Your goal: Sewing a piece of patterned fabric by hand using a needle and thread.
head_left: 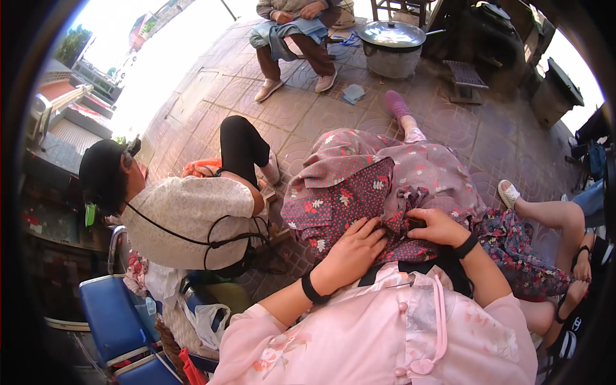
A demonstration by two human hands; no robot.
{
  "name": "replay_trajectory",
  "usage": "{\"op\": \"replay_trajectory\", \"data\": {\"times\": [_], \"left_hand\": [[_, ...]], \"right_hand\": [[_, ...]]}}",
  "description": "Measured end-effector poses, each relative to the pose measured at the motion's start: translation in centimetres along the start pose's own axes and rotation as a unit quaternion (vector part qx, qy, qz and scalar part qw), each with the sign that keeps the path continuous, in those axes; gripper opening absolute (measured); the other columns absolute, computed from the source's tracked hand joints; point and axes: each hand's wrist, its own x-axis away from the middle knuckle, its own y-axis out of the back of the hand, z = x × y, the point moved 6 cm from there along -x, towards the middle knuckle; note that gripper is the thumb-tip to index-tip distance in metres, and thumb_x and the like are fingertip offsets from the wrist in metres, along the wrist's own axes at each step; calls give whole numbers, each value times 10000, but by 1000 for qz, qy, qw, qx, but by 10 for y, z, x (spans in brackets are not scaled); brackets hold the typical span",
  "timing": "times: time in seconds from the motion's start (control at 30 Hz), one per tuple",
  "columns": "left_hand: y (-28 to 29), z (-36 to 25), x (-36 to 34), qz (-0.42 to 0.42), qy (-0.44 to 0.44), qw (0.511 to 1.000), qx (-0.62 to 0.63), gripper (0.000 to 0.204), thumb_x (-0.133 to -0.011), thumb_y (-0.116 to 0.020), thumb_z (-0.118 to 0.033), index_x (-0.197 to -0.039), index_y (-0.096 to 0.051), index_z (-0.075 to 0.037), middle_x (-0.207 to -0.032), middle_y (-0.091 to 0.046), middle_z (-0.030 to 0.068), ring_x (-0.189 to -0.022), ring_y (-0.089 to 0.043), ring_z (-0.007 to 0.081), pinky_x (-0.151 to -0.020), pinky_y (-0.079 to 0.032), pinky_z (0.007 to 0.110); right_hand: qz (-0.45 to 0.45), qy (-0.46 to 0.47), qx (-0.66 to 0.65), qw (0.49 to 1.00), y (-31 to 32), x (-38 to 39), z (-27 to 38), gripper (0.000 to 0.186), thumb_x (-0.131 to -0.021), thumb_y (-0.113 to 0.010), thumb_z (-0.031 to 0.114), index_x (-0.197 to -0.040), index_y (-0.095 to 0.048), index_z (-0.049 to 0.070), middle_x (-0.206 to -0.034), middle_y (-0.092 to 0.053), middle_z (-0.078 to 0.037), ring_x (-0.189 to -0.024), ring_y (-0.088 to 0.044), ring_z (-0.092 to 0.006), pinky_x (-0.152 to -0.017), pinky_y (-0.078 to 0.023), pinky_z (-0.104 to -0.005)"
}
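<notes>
Floral pink-and-grey fabric [337,196] with red dots and white leaves is spread over my lap. My left hand [356,247] lies on it, fingers extended and slightly bent, their tips by a dark gathered fold. My right hand [436,226], just to the right, has its fingers curled on the bunched cloth [404,202], thumb toward the fold; some fingertips are hidden in it. Each wrist has a black band. A pink shoe [396,106] shows beyond the fabric.
A person in a pale top [186,218] sits at left beside blue chairs [109,317]. Another [289,32] sits ahead, near a lidded pot [391,58]. Someone's legs and hands [581,269] are at right. A small stool [462,74] and a bin [555,96] stand on the paving.
</notes>
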Motion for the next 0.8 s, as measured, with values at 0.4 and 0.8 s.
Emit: {"op": "replay_trajectory", "data": {"times": [0.4,0.8], "left_hand": [[-4,-1,-9,-61,3,996,63,305,-838,-582,-146,-1112,-684,-58,-1214,-644,77,-1285,-494,264,-1121,-332,414],[55,19,23,-277,67,920,271,294,-776,-641,52,-1039,-698,-67,-975,-700,102,-911,-680,267,-813,-544,360]], "right_hand": [[-26,-185,-449,874,7,4,-57,289,-966,-574,157,-1238,-571,59,-614,-428,59,-400,-316,-30,-348,-188,-220],[-72,-170,-389,903,5,10,-48,133,-950,-597,173,-1039,-594,74,-649,-498,43,-429,-399,-81,-379,-296,-256]]}}
